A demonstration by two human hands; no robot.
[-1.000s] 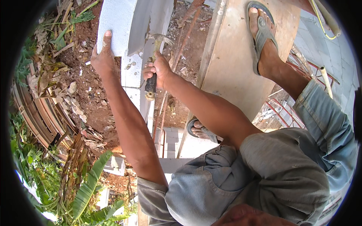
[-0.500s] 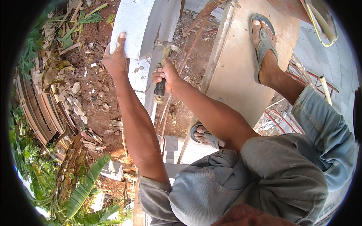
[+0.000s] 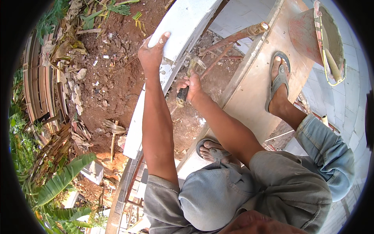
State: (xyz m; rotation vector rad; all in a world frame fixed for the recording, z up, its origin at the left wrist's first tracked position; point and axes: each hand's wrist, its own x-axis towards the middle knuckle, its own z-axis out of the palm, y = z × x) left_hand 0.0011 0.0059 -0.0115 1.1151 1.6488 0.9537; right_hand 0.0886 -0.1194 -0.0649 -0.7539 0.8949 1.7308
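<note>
My left hand [image 3: 151, 54] grips the near end of a white block [image 3: 187, 23], its thumb laid on the upper face and its other fingers mostly hidden at the left side. The block sits on a narrow white block wall [image 3: 135, 128]. My right hand [image 3: 191, 86] is wrapped round the handle of a hammer [image 3: 182, 96] with a black grip. The hammer's head is up against or close beside the block's right side; whether it touches, I cannot tell.
My sandalled feet stand on a plank [image 3: 243, 82] to the right of the wall. A bucket [image 3: 307, 33] with a pole-like handle inside rests at the plank's far end. A wooden pole [image 3: 237, 38] crosses between wall and plank. Reddish soil [image 3: 117, 74] with rubble lies left.
The view has turned, so wall and hands now appear farther right and the bucket shows more fully. Both hands keep their holds on the block and the hammer.
</note>
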